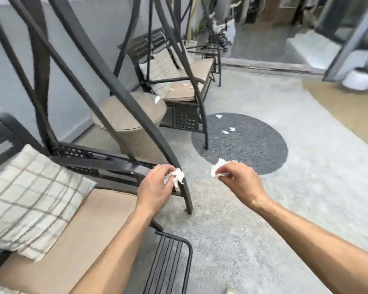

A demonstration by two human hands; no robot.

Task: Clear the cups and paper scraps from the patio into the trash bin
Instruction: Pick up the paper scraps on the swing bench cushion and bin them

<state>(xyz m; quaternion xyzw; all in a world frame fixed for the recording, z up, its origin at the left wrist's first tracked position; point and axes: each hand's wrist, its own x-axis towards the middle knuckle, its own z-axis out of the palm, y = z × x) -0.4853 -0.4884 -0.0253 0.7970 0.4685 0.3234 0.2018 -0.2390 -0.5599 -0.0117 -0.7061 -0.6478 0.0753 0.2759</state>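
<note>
Low in the frame, two bare arms are stretched forward over the grey floor (pixel 232 230). The left hand (pixel 155 187) is curled tight around a ball of white paper (pixel 177 176), and the right hand (pixel 239 181) is pinched shut on another wad (pixel 217 168). The scraps are most likely squeezed small so that more can be carried at once and nothing blows away. At lower left, a checked pillow (pixel 32 200) is seen on a tan seat (pixel 77 240) of a dark metal swing. Just past the hands, near the middle of the frame, a round dark mat (pixel 253 149) is laid on the floor, and a few white scraps (pixel 227 130) are left on it. A round table (pixel 125 115) is placed between the two swings, with one scrap (pixel 157 99) at its edge. More bits (pixel 184 84) can be seen on the far swing seat (pixel 189 85), above the middle. No cups and no trash bin can be seen, so the bin must be somewhere out of view. At the top right, a step and white pots (pixel 361 79) are blurred.
</note>
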